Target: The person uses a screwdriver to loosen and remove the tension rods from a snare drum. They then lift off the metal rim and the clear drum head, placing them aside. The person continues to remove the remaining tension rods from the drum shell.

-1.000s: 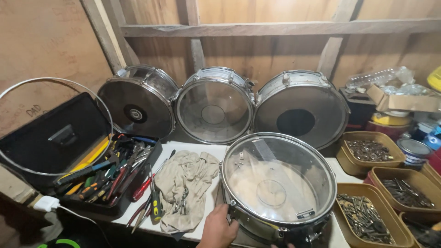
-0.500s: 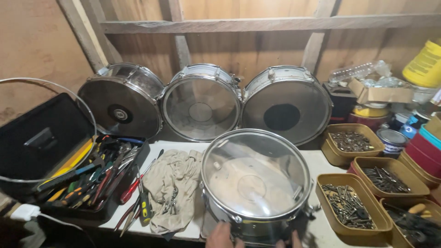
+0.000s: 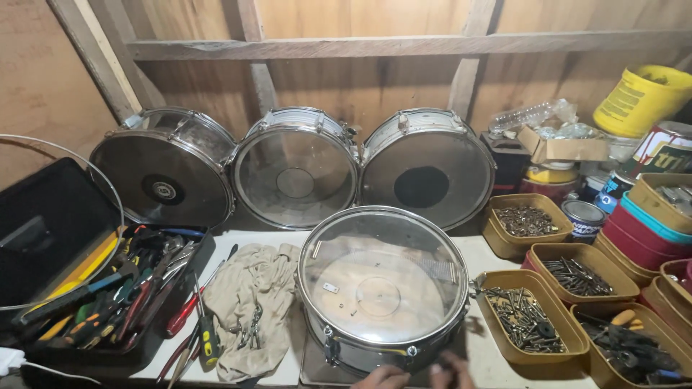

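Observation:
A chrome snare drum [image 3: 382,288] with a clear head lies flat on the white bench top [image 3: 277,374] in front of me. Only the tops of my hands show at the bottom edge. My left hand [image 3: 380,377] is against the drum's near wall with its knuckles up. My right hand [image 3: 451,366] has its fingertips on a dark fitting on the same wall. What either hand grips is hidden below the frame. A beige rag [image 3: 249,302] lies just left of the drum with a small metal tool on it.
Three more drums [image 3: 295,169] lean on edge against the wooden back wall. An open black toolbox [image 3: 94,295] full of pliers and screwdrivers sits at left, under a loose metal hoop [image 3: 115,209]. Several tan trays [image 3: 522,317] of screws and cans crowd the right.
The view has shifted right and slightly down, so the drum sits more central. My left hand has slid from the drum's left side to its near wall, and my right hand has joined it.

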